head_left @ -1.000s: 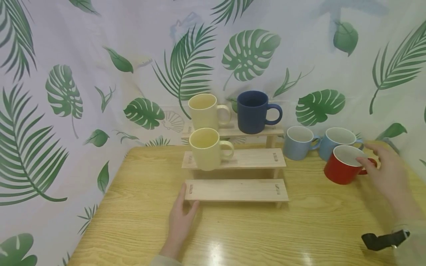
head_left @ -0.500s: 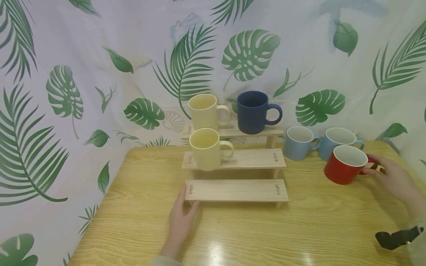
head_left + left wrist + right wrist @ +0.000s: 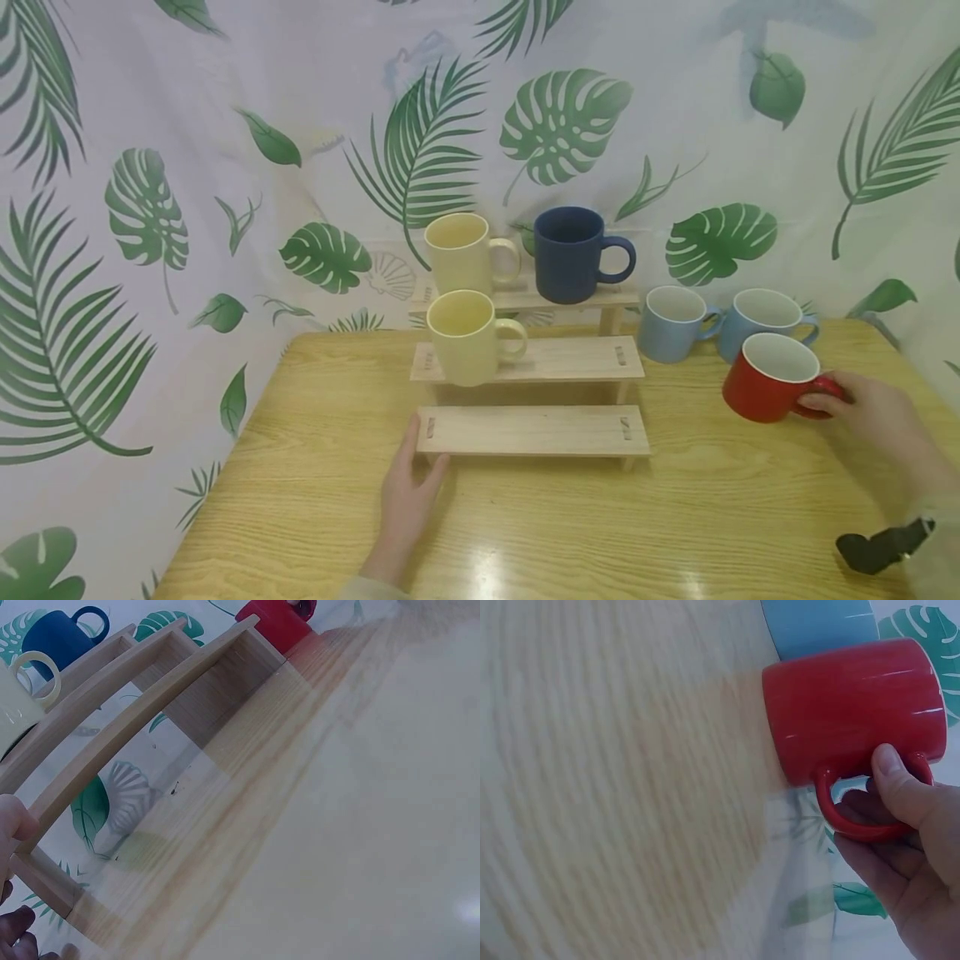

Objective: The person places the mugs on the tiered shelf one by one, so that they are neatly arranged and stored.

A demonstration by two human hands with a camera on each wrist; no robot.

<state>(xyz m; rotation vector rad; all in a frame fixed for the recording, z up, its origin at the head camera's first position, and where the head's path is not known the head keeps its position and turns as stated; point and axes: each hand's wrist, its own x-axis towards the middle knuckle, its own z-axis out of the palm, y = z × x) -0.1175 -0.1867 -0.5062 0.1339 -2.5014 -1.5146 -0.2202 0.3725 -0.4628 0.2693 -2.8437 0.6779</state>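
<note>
In the head view, my right hand [image 3: 873, 412] holds the red mug [image 3: 767, 385] by its handle. The right wrist view shows the thumb [image 3: 889, 761] on top of the handle and fingers curled through it; whether the mug's base touches the table I cannot tell. My left hand [image 3: 407, 496] grips the left end of the lowest shelf of a three-step wooden rack [image 3: 532, 429], thumb at its front edge. One yellow mug [image 3: 457, 250] and a dark blue mug [image 3: 568, 258] stand on the top step. Another yellow mug [image 3: 463, 342] sits on the middle step.
Two light blue mugs, a left one [image 3: 671, 327] and a right one [image 3: 757, 312], stand behind the red mug, right of the rack. A leaf-print cloth [image 3: 300, 83] hangs behind the wooden table [image 3: 300, 492]. A black strap [image 3: 885, 546] is around the right wrist.
The right hand closed from hovering over the red mug to holding its handle. Just now the mug has shifted slightly left and toward me. The left hand stays put.
</note>
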